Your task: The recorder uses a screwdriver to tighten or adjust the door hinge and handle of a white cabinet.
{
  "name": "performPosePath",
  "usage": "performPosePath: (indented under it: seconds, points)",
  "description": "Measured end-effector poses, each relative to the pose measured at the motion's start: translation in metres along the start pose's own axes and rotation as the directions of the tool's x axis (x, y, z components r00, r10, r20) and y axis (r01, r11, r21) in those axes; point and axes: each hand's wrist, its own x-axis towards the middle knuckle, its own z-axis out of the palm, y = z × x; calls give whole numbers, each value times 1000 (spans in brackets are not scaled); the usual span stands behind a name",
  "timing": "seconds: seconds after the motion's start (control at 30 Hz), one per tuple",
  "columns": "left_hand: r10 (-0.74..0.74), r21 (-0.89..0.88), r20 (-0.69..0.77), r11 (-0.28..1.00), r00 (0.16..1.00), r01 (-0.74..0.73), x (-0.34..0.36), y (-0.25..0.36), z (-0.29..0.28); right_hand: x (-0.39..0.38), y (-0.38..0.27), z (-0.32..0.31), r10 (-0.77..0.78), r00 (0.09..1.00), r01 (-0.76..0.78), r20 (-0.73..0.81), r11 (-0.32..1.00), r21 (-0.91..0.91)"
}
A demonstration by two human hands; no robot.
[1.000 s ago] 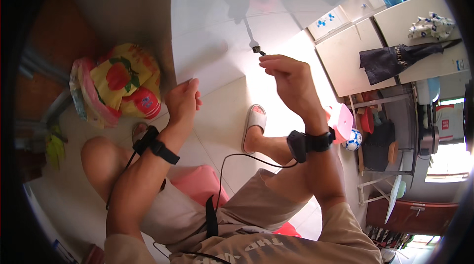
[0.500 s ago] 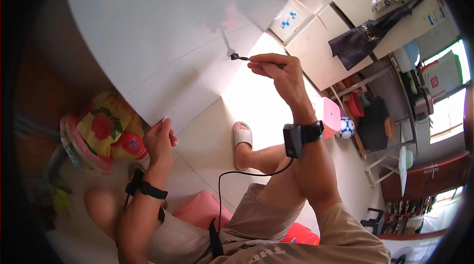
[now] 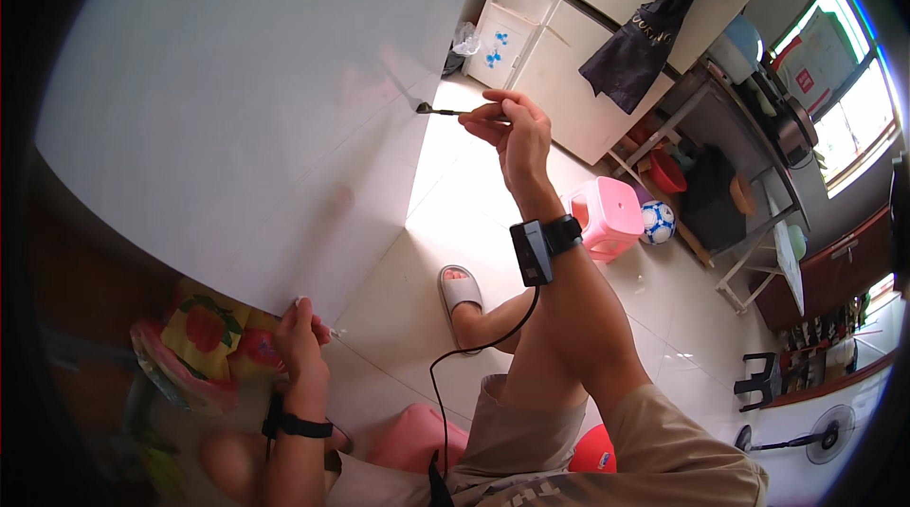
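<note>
A large white smooth panel [image 3: 209, 81] fills the upper left of the head view. My right hand [image 3: 512, 133] is closed around a thin dark tool [image 3: 444, 111]; its small dark head is at the panel's surface near the right side, with a reflection beside it. I cannot tell if it touches. My left hand [image 3: 299, 346] is at the panel's lower edge, fingers curled, with something small and pale at the fingertips that I cannot make out. Below the panel lie yellow and pink bags [image 3: 194, 336]. Black straps with devices sit on both my wrists.
A pink stool [image 3: 611, 213] and a ball [image 3: 657, 223] are on the tiled floor [image 3: 379, 317] to the right. Behind are a fridge [image 3: 536, 99] with an apron hung on it, a water dispenser [image 3: 507, 9], a metal table [image 3: 720, 137] and, lower right, a fan [image 3: 832, 431].
The view has swung, so the panel fills much more of the upper left. My left hand appears lower at the panel's edge. My right hand and the tool appear farther left in the picture.
</note>
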Motion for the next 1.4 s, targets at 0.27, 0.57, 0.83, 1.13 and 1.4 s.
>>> performPosePath:
  seconds: [0.27, 0.57, 0.83, 1.13, 1.4]
  points:
    - [15, 22, -28, 1000, 999, -14, -3, -1, -4, 10, 26, 4, 81, 997, -82, -16, 995, -54]
    - [7, -9, -39, 1000, 999, -7, 6, -7, -12, 10, 34, 3, 161, 987, -162, 24, 987, 23]
    - [-7, -6, -43, 1000, 999, 7, -2, 0, 2, -11, 45, 13, 278, 951, -267, 135, 959, -95]
    - [-12, -81, -45, 997, 999, 8, -10, 9, 7, -95, -1, 85, 388, 800, -369, 459, 920, -135]
    - [-66, -20, -54, 998, 996, 65, -9, -3, 1, -150, 14, 110, 325, 618, -159, 716, 944, -290]
